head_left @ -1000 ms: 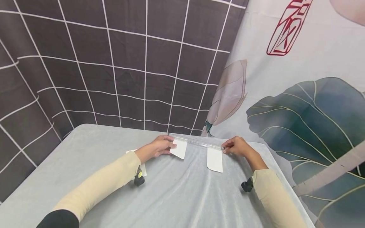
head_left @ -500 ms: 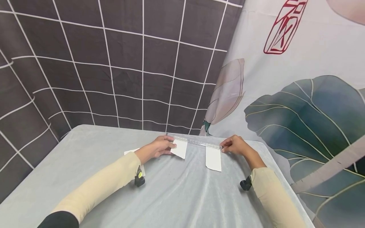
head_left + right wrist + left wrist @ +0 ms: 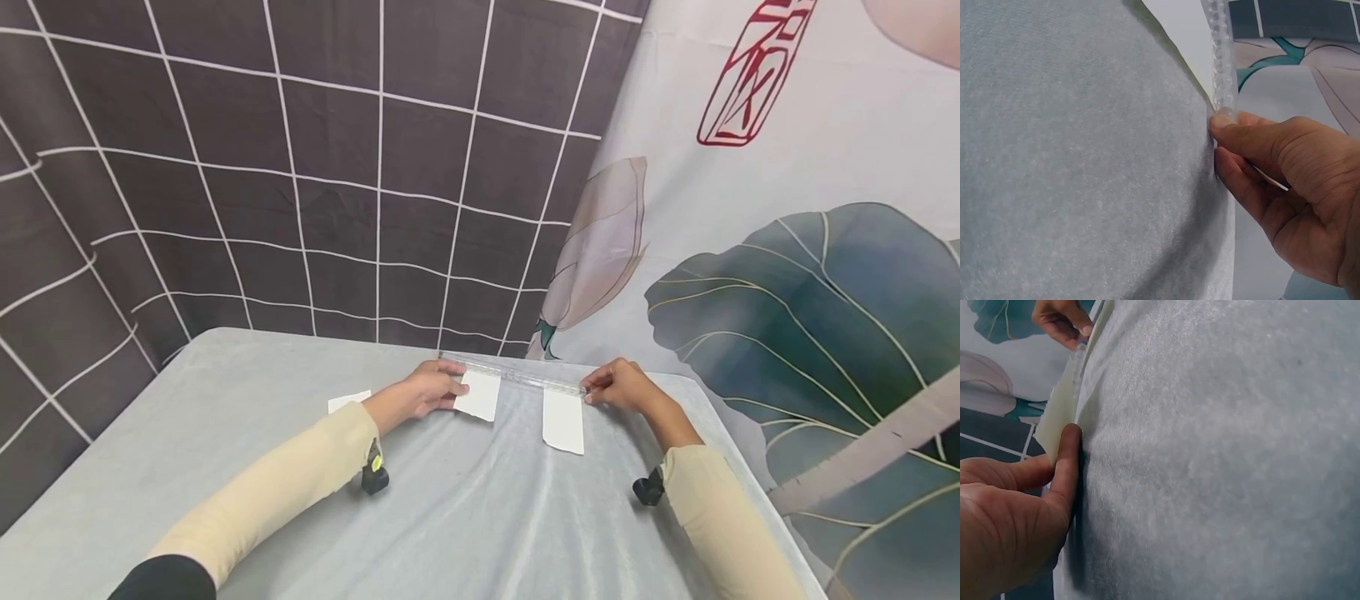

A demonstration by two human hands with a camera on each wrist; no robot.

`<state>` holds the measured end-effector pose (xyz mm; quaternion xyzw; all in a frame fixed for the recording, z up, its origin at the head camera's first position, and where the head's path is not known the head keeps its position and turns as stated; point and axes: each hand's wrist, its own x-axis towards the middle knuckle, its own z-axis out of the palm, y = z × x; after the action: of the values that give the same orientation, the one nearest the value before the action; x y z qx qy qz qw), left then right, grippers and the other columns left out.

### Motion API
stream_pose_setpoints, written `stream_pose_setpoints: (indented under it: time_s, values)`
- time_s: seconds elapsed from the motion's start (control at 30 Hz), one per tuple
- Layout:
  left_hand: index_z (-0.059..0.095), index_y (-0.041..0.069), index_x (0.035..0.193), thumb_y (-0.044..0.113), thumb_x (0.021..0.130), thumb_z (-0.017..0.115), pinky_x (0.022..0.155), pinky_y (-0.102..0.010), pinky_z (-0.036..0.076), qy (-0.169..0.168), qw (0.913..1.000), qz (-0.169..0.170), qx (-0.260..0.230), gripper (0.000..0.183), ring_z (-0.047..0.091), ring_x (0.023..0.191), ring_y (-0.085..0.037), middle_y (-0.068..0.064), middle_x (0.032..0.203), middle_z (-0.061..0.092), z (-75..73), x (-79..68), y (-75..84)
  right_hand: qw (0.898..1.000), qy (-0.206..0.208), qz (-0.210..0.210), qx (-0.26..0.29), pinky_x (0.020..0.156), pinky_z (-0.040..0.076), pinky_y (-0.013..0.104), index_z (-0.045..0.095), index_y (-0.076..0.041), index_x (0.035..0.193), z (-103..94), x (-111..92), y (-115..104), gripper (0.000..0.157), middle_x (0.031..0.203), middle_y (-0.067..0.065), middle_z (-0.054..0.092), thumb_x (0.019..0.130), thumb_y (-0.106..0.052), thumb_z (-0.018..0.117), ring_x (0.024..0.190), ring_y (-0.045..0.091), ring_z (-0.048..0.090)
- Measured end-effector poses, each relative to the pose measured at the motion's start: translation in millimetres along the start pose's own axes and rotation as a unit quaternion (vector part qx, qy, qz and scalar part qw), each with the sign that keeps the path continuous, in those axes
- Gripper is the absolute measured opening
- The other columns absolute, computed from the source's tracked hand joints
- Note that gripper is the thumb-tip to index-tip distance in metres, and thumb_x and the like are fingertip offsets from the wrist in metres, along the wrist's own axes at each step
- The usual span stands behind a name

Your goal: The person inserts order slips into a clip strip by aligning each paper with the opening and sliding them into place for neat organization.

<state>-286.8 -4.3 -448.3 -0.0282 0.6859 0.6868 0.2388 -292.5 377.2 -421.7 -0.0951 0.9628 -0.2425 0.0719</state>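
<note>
A long, clear plastic strip (image 3: 517, 377) with a bumpy ridge lies along the far edge of the table. One white paper piece (image 3: 480, 397), with an uneven lower edge, is at the strip's left part; a second white paper piece (image 3: 562, 421) extends from its right part. My left hand (image 3: 429, 390) pinches the left paper between thumb and fingers, as the left wrist view also shows. At the strip's right end, my right hand (image 3: 624, 387) pinches the strip's tip between thumb and fingertips. How the papers join the strip is too small to tell.
Another white paper piece (image 3: 348, 401) lies on the grey cloth-covered table (image 3: 480, 517), partly hidden behind my left forearm. A dark gridded curtain (image 3: 330, 208) hangs behind the table, with a floral-patterned cloth (image 3: 675, 192) at the right.
My left hand has shifted slightly right with the left paper, which now sits a little nearer the right one. The right hand stays at the strip's end.
</note>
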Motion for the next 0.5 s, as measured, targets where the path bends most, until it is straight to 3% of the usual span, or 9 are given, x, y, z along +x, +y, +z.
stream_pose_setpoints:
  time_s: [0.5]
  values:
    - [0.058, -0.007, 0.154, -0.013, 0.100, 0.070, 0.101, -0.040, 0.073, 0.014, 0.9998, 0.006, 0.011, 0.056, 0.077, 0.109, -0.029, -0.029, 0.141, 0.068, 12.7, 1.3, 3.2, 1.000, -0.003, 0.015, -0.002, 0.074, 0.056, 0.023, 0.088, -0.003, 0.113, -0.5, 4.7, 1.0, 0.023, 0.098, 0.008, 0.087, 0.090, -0.007, 0.093, 0.085, 0.013, 0.068]
